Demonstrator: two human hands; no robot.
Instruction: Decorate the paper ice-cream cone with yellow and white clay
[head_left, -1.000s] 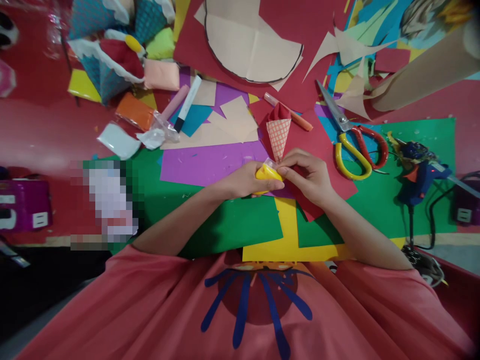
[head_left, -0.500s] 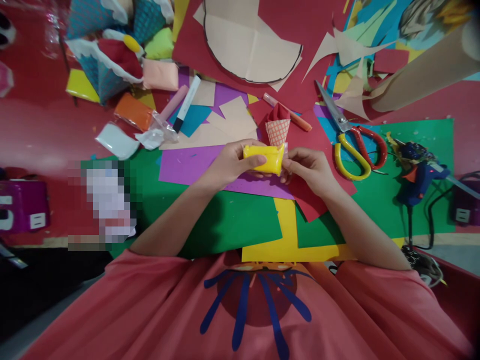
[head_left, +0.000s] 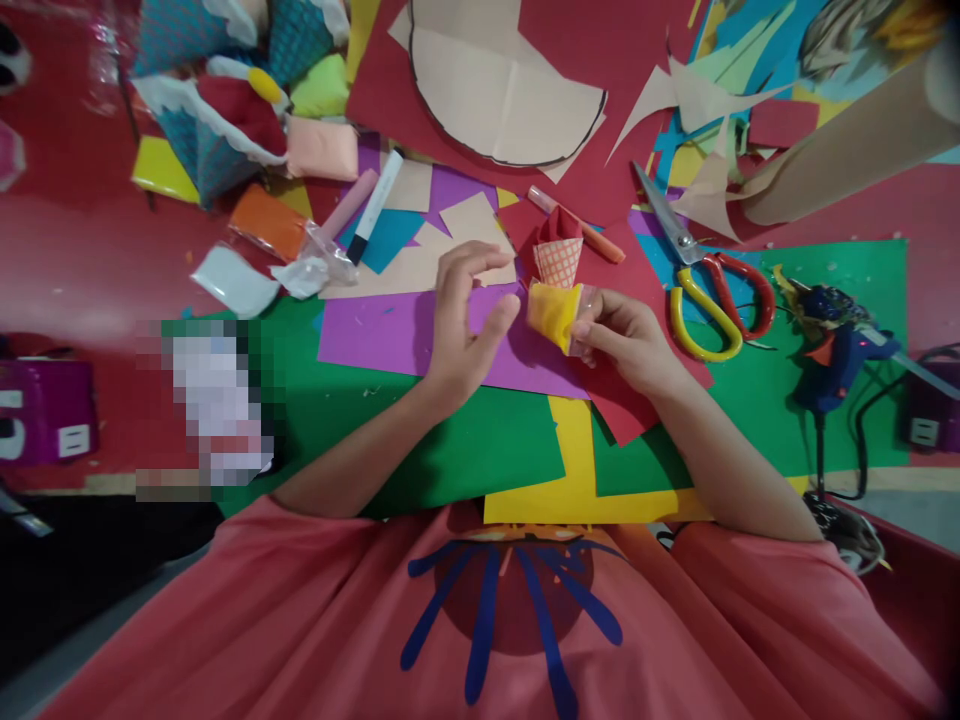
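My right hand (head_left: 628, 338) pinches a yellow clay packet (head_left: 553, 312) in clear wrap by its right end, holding it just above the purple paper (head_left: 390, 335). My left hand (head_left: 463, 318) is off the packet, a little to its left, fingers spread and curled with nothing in them. Just beyond the packet stands a small checked paper cone with a red top (head_left: 558, 256).
Scissors with red and yellow handles (head_left: 705, 280) lie to the right, a blue glue gun (head_left: 836, 335) beyond them. Clay packets (head_left: 270, 222), a marker (head_left: 375, 205) and paper cones (head_left: 217, 130) lie at the back left. Coloured paper scraps and a traced cream circle (head_left: 502, 95) cover the table.
My left hand has let go of the yellow packet and opened. My right hand now holds the packet alone, turned end-on.
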